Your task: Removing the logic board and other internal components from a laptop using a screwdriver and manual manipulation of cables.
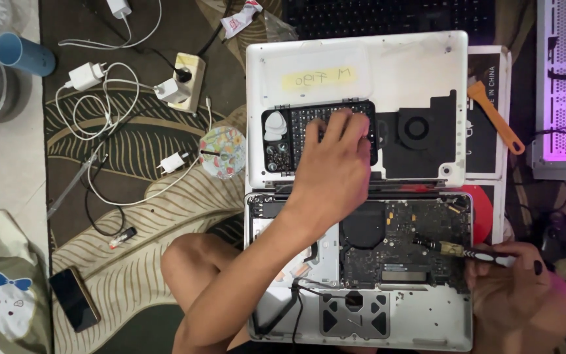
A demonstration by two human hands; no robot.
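An opened silver laptop [427,314] lies in front of me with its circuit board [401,236] and black fan exposed. Above it rests the removed white bottom cover [401,72], which carries a black tray of screwdriver bits [283,141]. My left hand [332,170] reaches across the laptop, with its fingers down in that bit tray. My right hand [512,275] grips a small black screwdriver [473,252] whose tip points at the right part of the board. Whether the left fingers pinch a bit is hidden.
An orange plastic pry tool [496,118] lies right of the cover. On the leaf-patterned rug [132,262] to the left lie white chargers and cables [113,98], a power strip [188,82], a round floral tin [223,152] and a dark phone [75,298]. A keyboard [388,16] sits behind.
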